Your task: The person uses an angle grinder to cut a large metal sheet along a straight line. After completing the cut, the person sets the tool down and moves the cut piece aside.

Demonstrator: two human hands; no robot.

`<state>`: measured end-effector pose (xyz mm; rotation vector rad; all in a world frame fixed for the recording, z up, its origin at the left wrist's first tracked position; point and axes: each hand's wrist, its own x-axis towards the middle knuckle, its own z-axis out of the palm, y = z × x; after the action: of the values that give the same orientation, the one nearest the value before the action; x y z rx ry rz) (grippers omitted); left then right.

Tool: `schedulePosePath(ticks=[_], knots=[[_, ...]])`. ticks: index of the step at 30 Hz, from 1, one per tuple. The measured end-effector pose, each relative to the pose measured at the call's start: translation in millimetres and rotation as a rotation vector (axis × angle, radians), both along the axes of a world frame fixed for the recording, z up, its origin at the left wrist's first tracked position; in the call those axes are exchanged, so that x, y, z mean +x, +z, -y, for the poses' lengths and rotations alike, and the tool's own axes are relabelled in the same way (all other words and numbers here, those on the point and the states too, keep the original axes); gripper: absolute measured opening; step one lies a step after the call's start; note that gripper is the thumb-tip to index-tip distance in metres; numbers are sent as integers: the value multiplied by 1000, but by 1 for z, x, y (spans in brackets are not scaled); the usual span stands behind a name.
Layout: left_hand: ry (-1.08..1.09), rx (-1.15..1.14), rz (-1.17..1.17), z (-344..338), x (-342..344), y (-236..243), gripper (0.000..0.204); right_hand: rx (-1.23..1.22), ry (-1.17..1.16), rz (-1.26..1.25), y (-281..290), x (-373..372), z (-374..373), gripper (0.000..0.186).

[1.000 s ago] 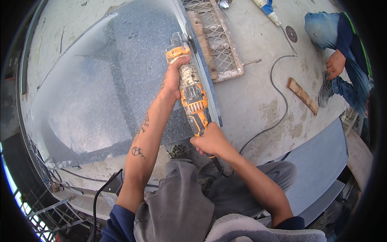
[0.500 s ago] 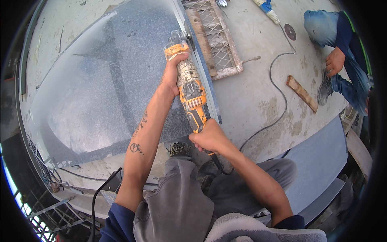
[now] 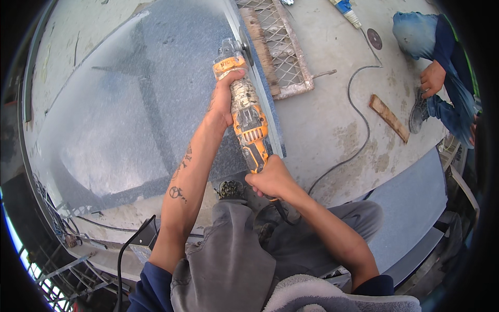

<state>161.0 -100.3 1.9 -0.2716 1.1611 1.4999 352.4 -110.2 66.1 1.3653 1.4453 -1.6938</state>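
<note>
Both my hands hold a worn yellow-and-black angle grinder [image 3: 249, 127] that points away from me. My left hand [image 3: 223, 96] is wrapped round its front body, just behind the guard. Around the rear handle, where the cord comes out, my right hand [image 3: 271, 178] is closed. The grinder's disc [image 3: 244, 46] stands on edge beside a long pale straight strip [image 3: 274, 132]. This strip lies along the right side of a large grey speckled stone slab [image 3: 112, 151]. Whitish dust lies over much of the slab. Whether the disc is in the stone, I cannot tell.
A rusty mesh frame [image 3: 307, 78] with a wooden board lies right of the slab. Further right are a wood piece [image 3: 389, 118], a loose disc [image 3: 374, 39], a blue-and-white connector [image 3: 344, 8] and a cord [image 3: 368, 130]. A crouching person's hand [image 3: 432, 79] is at the right.
The grinder and both hands have shifted very slightly within the picture, staying along the strip. My grip is the same. The dust haze over the slab's far part looks a little different.
</note>
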Motion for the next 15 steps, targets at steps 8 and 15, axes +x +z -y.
schedulePosePath(ticks=[8,15], knots=[[35,49,-23,15,26,-1,53,0,19,-24,8,21,12,13],[-18,-3,-61,6,12,-6,53,-1,13,-21,1,13,2,14]])
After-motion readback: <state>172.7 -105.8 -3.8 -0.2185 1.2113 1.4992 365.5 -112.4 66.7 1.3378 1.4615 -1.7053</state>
